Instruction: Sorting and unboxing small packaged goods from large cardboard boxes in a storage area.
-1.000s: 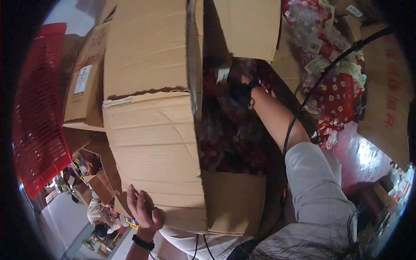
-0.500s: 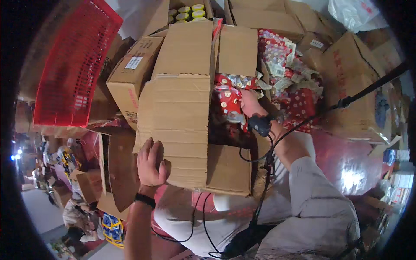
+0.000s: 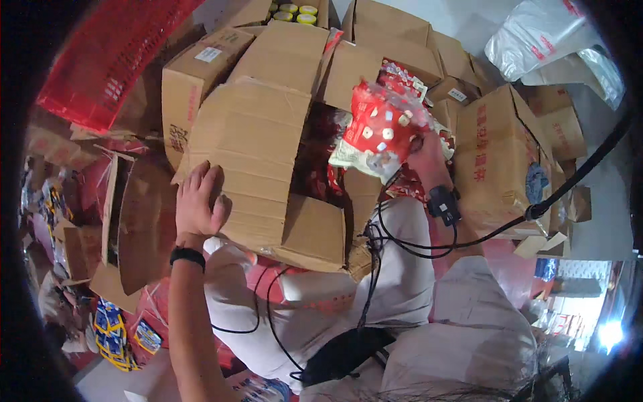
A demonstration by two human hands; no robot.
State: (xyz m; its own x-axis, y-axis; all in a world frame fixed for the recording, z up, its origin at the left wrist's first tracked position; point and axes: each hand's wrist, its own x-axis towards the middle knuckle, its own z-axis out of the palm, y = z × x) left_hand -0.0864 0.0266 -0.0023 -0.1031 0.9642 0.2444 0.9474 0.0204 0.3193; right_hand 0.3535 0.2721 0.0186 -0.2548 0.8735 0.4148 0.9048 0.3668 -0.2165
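My right hand [image 3: 429, 157] grips a red and white plastic snack bag [image 3: 386, 126] by its right side, holding it up above the right edge of an open cardboard box [image 3: 248, 157]. Small pale pieces show on or through the bag. My left hand [image 3: 199, 201] lies flat with fingers stretched out on the box's left flap, holding nothing. Inside the box, dark red bags [image 3: 321, 164] are partly hidden in shadow. More red bags [image 3: 402, 77] lie beyond the raised bag, to the right of the box.
A taped carton [image 3: 485, 161] stands at the right, with clear plastic bags [image 3: 536, 40] behind it. A red plastic basket [image 3: 110, 67] and a narrow carton [image 3: 194, 84] are at the left. A black cable [image 3: 579, 174] crosses my right side. Yellow-lidded jars [image 3: 307, 15] sit in a far box.
My right hand has lifted a red bag out of the box and moved it up and right. My left hand stays on the flap. The whole view has shifted.
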